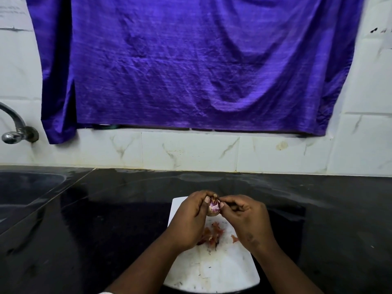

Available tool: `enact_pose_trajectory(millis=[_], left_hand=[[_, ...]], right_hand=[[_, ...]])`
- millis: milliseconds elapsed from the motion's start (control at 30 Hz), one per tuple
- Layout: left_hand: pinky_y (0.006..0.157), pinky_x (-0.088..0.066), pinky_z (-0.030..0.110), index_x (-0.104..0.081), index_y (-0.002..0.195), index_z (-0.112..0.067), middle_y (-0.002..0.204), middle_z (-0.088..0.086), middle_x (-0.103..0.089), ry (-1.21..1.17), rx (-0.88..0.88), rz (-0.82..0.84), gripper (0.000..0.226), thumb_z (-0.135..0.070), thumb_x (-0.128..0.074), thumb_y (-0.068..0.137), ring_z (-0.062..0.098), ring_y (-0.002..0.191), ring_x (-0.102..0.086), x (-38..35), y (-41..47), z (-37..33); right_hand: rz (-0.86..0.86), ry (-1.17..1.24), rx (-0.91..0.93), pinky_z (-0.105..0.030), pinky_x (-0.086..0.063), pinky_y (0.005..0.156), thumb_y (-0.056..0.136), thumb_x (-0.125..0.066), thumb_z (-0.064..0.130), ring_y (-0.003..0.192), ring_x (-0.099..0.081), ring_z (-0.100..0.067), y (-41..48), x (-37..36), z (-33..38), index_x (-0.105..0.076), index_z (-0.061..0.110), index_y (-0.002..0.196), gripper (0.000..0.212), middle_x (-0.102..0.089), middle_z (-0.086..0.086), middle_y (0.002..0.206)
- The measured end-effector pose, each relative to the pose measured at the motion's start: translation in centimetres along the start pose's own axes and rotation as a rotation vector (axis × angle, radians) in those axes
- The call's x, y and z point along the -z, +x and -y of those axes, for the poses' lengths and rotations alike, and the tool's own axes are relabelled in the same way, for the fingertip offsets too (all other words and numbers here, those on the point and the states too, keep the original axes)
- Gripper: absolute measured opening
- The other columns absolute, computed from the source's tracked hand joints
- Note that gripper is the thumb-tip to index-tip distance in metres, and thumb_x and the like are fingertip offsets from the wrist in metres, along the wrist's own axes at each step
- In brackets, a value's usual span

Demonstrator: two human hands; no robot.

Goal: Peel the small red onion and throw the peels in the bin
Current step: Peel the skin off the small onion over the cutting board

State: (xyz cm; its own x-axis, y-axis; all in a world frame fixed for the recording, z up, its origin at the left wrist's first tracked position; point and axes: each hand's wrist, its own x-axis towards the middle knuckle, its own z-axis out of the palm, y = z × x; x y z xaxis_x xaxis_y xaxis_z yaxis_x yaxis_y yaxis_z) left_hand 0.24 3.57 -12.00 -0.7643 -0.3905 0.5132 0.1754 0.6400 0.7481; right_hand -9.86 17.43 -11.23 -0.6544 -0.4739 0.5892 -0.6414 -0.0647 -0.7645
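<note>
Our left hand [187, 217] grips the small red onion [213, 207]; right hand [246, 217] pinches its skin, peels [210, 235] on white cutting board [212, 270].

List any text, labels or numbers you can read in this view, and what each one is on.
Nothing can be read.
Paper on the wall, top left: faint lines of print, too blurred to read.
Cloth, tiles, tap, board, onion: no text or marks visible.
</note>
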Motion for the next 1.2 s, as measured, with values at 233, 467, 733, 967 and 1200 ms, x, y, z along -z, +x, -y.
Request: enact_pose_trajectory(millis=[233,467,733,967,1200], left_hand=[[0.098,-0.054,0.043,-0.068,0.118,-0.028,0.113,-0.008,-0.07,0.029,-0.011,0.014,0.031,-0.033,-0.038,0.11,0.009,0.109,-0.065,-0.4,-0.1,-0.1],[0.092,-0.055,0.03,-0.067,0.12,-0.026,0.112,-0.011,-0.072,-0.151,0.032,0.015,0.03,-0.026,-0.039,0.113,0.011,0.107,-0.068,-0.1,-0.2,-0.9],[0.082,-0.061,0.025,-0.067,0.114,-0.034,0.116,-0.011,-0.067,-0.176,0.116,-0.049,0.033,-0.032,-0.084,0.086,0.006,0.097,-0.07,-0.2,-0.1,-1.4],[0.082,-0.062,0.027,-0.073,0.11,-0.028,0.104,-0.011,-0.077,-0.286,0.131,-0.091,0.037,-0.01,-0.087,0.082,0.009,0.095,-0.073,0.2,0.2,-0.9],[0.092,-0.06,0.029,-0.071,0.121,-0.022,0.114,-0.003,-0.076,-0.404,0.157,-0.017,0.04,-0.001,-0.079,0.088,0.012,0.107,-0.072,0.4,0.2,-0.9]], right_hand=[[-0.078,-0.304,0.15,-0.024,-0.057,0.062,0.081,-0.078,0.006,0.069,-0.069,-0.007,0.0,-0.2,-0.6,-0.081,0.019,0.089,0.016,-0.074,0.008,0.078],[-0.059,0.114,-0.199,-0.043,-0.062,0.063,0.083,-0.076,-0.001,0.061,-0.073,-0.014,0.4,-0.1,0.4,-0.08,0.015,0.08,0.017,-0.077,-0.005,0.07],[-0.109,0.168,-0.26,-0.046,-0.064,0.06,0.084,-0.074,-0.004,0.064,-0.076,-0.02,0.4,-0.2,0.5,-0.078,0.019,0.074,0.025,-0.078,-0.004,0.069],[-0.041,0.231,-0.248,-0.037,-0.06,0.057,0.088,-0.069,-0.002,0.055,-0.069,-0.018,0.6,-0.1,0.3,-0.077,0.012,0.078,0.019,-0.075,-0.012,0.067],[-0.06,0.316,-0.289,-0.028,-0.056,0.053,0.088,-0.066,-0.007,0.05,-0.064,-0.016,0.8,-0.4,0.1,-0.074,0.002,0.079,0.015,-0.071,-0.011,0.06]])
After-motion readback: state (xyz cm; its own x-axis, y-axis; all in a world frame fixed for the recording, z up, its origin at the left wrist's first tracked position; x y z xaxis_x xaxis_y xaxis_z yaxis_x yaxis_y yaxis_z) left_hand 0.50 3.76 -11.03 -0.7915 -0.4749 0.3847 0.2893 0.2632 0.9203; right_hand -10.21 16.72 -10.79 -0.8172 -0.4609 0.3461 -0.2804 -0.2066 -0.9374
